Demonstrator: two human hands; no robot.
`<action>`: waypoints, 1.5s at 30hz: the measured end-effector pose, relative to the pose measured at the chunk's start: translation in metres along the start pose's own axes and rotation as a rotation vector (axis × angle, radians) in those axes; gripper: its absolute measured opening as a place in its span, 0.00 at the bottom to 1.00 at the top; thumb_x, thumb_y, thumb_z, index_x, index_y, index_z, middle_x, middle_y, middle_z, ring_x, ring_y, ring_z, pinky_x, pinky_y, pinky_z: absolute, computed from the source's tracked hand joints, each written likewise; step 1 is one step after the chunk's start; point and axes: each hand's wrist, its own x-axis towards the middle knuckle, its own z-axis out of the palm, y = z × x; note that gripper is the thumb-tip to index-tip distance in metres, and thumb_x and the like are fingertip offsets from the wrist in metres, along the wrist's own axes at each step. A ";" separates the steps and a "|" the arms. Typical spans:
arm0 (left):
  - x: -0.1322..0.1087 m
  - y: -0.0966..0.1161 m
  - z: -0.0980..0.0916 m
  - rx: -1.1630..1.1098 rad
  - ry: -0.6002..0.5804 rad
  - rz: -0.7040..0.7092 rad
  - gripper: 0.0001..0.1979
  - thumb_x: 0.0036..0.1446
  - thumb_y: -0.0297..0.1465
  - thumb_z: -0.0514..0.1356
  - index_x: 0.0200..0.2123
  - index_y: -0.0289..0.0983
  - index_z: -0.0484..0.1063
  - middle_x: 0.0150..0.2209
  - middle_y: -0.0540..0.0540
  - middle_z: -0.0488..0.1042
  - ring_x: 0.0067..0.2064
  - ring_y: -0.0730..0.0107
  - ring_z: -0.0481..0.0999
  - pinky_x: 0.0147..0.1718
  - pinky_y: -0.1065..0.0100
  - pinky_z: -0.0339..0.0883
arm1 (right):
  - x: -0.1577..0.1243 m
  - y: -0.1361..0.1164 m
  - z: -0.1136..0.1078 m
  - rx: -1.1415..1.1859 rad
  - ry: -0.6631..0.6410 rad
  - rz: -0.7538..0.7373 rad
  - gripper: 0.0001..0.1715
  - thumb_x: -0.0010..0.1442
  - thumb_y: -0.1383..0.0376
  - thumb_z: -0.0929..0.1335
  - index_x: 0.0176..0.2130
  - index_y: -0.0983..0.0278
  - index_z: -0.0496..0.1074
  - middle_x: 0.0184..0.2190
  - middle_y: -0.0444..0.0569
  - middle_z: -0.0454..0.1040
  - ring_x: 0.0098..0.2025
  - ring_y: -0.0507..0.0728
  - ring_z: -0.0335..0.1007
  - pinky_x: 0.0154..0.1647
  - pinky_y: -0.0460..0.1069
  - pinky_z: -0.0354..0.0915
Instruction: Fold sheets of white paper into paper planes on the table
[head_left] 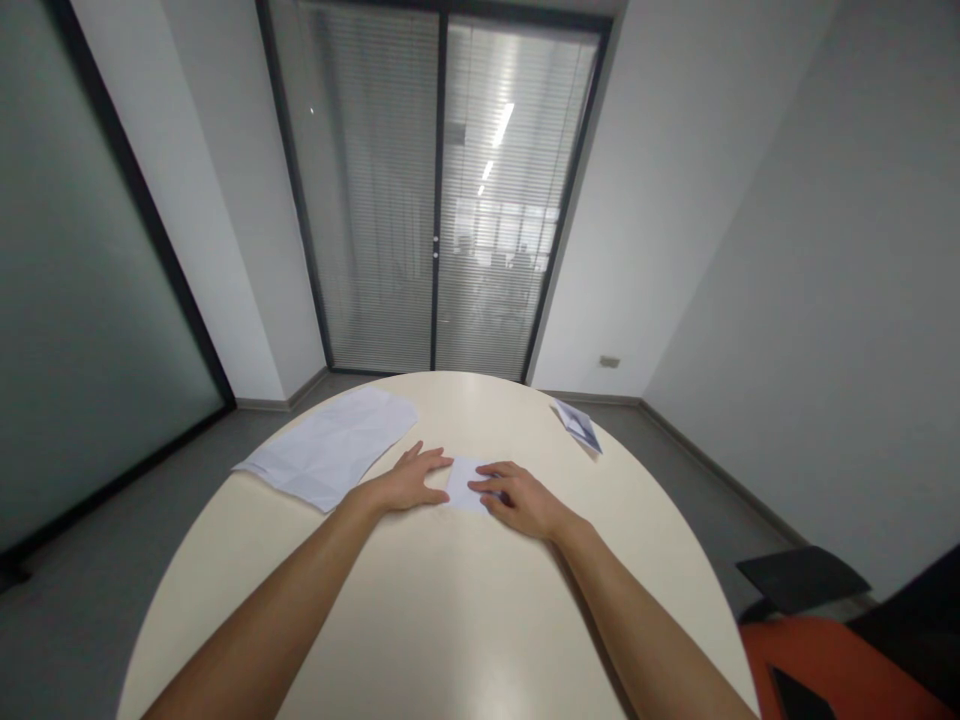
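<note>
A small white piece of paper (463, 484) lies flat on the round table (420, 600) between my two hands. My left hand (411, 482) rests at its left edge, fingers spread, with the thumb and a fingertip touching the paper's side. From the right, my right hand (521, 498) reaches over the paper, its fingers apart and their tips lying on the sheet. The paper's right part is hidden under that hand.
Large creased white sheets (337, 445) lie at the table's far left. A folded paper piece (577, 428) sits near the far right edge. An orange-seated chair (817, 665) with a black armrest stands at the lower right. Blinds-covered glass panels (382, 200) rise beyond the table.
</note>
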 end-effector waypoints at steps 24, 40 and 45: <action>-0.007 0.033 0.007 0.082 0.102 0.197 0.18 0.64 0.36 0.55 0.52 0.38 0.76 0.67 0.40 0.61 0.69 0.51 0.55 0.66 0.51 0.48 | -0.002 0.007 0.005 0.007 0.036 0.083 0.22 0.63 0.60 0.67 0.55 0.61 0.75 0.57 0.56 0.73 0.59 0.62 0.68 0.61 0.58 0.62; -0.011 0.058 0.012 0.150 0.192 0.348 0.14 0.54 0.38 0.66 0.42 0.39 0.75 0.42 0.42 0.73 0.49 0.54 0.71 0.50 0.58 0.65 | 0.000 0.016 0.000 -0.208 0.140 0.452 0.17 0.65 0.60 0.65 0.48 0.63 0.77 0.49 0.55 0.78 0.53 0.62 0.70 0.54 0.52 0.63; -0.011 0.055 0.014 0.071 0.179 0.350 0.15 0.53 0.37 0.67 0.43 0.40 0.73 0.46 0.43 0.72 0.50 0.56 0.71 0.52 0.59 0.64 | 0.000 0.016 0.003 -0.210 0.158 0.474 0.15 0.64 0.60 0.65 0.47 0.63 0.76 0.47 0.54 0.77 0.51 0.61 0.69 0.52 0.51 0.62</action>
